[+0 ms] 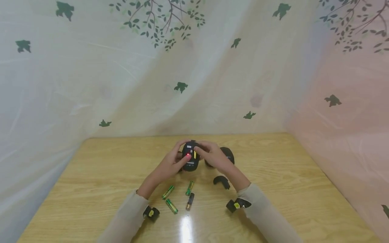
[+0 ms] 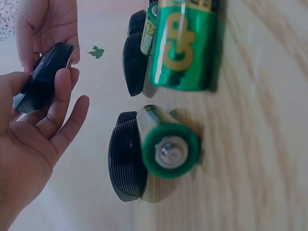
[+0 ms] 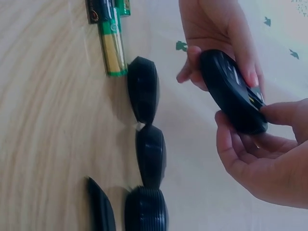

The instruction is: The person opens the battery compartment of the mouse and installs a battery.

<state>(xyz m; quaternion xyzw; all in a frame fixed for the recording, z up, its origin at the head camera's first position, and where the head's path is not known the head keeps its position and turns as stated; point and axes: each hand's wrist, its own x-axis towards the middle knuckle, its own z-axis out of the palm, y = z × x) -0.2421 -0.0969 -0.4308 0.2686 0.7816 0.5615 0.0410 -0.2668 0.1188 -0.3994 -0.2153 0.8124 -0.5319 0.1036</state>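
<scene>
A black computer mouse [image 1: 190,166] is held underside up between both hands over the table. A small red light glows on its underside, and a yellow-and-black battery [image 1: 195,154] shows in its slot. My left hand [image 1: 166,166] grips the mouse from the left, thumb lying across the underside by the light. From the right, my right hand [image 1: 216,158] holds it, with the thumb at the upper end of the battery slot. In the right wrist view, the mouse [image 3: 226,94] is tilted, with fingers curled beneath it.
Several loose batteries lie nearer the body, including a green one [image 1: 171,206] and a black-and-gold one [image 1: 189,201]. A curved black cover [image 1: 222,181] lies below the right hand. Another black mouse [image 1: 228,154] sits behind the right wrist. A printed cloth [image 1: 194,111] hangs behind the wooden table [image 1: 282,175].
</scene>
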